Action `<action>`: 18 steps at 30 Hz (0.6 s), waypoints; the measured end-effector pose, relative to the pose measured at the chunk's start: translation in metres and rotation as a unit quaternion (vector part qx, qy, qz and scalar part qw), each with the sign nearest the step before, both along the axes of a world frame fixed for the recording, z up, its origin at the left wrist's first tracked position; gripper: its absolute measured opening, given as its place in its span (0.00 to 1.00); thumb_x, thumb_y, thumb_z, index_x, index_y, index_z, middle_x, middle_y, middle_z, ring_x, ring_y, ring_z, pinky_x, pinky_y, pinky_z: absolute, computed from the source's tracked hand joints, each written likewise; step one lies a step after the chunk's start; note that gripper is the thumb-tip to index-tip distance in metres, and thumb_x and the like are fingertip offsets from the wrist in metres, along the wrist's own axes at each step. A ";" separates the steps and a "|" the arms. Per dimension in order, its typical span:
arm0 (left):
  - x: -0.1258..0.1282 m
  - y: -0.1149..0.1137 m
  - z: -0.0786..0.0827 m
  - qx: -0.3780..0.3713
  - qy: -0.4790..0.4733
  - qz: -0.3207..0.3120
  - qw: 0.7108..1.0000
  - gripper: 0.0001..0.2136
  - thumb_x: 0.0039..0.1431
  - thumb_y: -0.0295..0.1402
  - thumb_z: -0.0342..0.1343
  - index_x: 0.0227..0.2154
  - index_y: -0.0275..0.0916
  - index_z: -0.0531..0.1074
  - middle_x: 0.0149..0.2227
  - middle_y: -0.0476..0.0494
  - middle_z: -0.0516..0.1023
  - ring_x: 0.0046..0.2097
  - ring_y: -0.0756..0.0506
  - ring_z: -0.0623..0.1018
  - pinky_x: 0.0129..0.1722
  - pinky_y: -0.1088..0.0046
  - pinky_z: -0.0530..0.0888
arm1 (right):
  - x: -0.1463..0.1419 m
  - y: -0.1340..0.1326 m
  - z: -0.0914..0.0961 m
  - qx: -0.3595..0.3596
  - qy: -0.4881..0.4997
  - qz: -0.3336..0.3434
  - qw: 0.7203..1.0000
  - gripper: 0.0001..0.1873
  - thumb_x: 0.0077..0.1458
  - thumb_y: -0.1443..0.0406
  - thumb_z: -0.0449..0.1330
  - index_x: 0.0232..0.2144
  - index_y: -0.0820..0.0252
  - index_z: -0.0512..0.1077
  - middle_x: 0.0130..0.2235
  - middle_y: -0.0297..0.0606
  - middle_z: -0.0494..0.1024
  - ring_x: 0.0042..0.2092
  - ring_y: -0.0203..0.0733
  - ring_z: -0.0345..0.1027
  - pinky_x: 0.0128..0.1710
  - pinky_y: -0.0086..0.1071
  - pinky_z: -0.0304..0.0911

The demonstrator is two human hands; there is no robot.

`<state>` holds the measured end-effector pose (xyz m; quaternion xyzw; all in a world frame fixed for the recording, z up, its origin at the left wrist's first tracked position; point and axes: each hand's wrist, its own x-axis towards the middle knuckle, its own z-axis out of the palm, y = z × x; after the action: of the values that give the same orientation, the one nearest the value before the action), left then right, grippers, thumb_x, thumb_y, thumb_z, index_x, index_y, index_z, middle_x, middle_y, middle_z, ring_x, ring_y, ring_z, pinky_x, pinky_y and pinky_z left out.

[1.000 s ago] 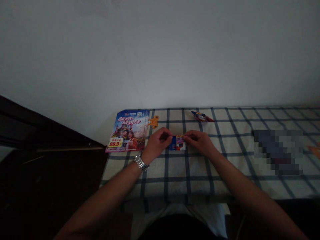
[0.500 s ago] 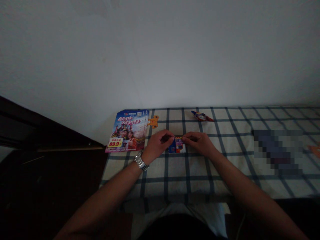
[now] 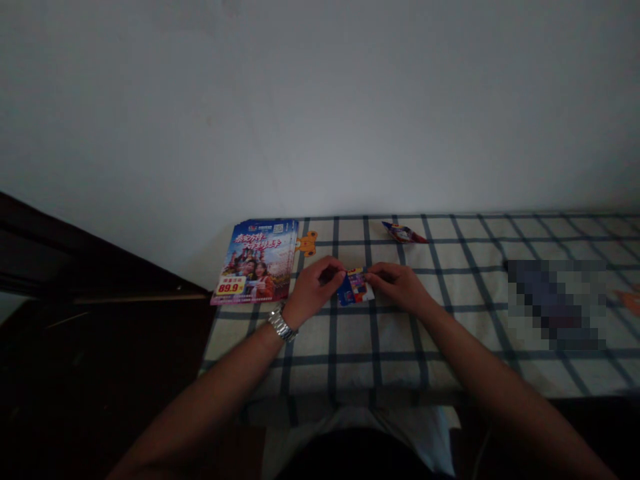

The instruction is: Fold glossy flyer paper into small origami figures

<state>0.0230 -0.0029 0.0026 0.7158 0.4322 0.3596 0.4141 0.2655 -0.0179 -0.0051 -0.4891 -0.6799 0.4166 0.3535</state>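
Observation:
Between my hands is a small folded flyer [image 3: 357, 289], printed in blue, purple and red with white at its lower right. My left hand [image 3: 316, 285], with a silver watch [image 3: 283, 323] on its wrist, pinches the flyer's upper left corner between thumb and fingers. At the upper right edge, the fingertips of my right hand [image 3: 399, 284] are closed on the same paper. The flyer sits just over or on a checked cloth [image 3: 310, 343]; which of the two I cannot tell.
A stack of printed flyers [image 3: 257, 263] lies to the left, over part of an orange bear picture [image 3: 307, 244]. Farther back rests a folded paper piece [image 3: 404, 233]. A blurred dark object [image 3: 555, 303] is at the right. A wall [image 3: 350, 120] rises behind.
The folded flyer has tilted slightly, its right side rising a little, and more of its printed face shows. My left hand has shifted slightly left; my right hand has barely moved.

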 end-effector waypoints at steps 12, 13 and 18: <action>0.001 -0.001 0.001 -0.012 -0.003 -0.015 1.000 0.09 0.65 0.40 0.56 0.36 0.40 0.71 0.32 0.49 0.75 0.34 0.48 0.75 0.34 0.74 0.71 | 0.000 -0.001 0.004 0.029 -0.039 0.004 0.999 0.15 0.62 0.53 0.61 0.37 0.56 0.81 0.33 0.36 0.84 0.32 0.41 0.75 0.32 0.32 0.67; 0.001 -0.001 0.001 -0.012 -0.002 -0.017 1.000 0.09 0.65 0.40 0.56 0.36 0.40 0.71 0.32 0.50 0.75 0.34 0.48 0.75 0.34 0.74 0.71 | 0.000 -0.002 0.004 0.031 -0.041 0.005 0.999 0.15 0.63 0.53 0.61 0.36 0.56 0.81 0.32 0.35 0.83 0.31 0.41 0.74 0.31 0.32 0.67; 0.001 -0.002 -0.001 -0.015 0.001 -0.023 1.000 0.10 0.65 0.42 0.56 0.37 0.40 0.72 0.32 0.49 0.76 0.34 0.48 0.76 0.34 0.74 0.72 | 0.000 -0.003 0.004 0.021 -0.036 0.020 0.999 0.16 0.63 0.53 0.61 0.36 0.56 0.81 0.33 0.36 0.83 0.32 0.41 0.74 0.31 0.33 0.66</action>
<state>0.0241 -0.0047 0.0012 0.7199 0.4213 0.3424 0.4324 0.2658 -0.0207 -0.0012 -0.4821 -0.7105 0.3915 0.3309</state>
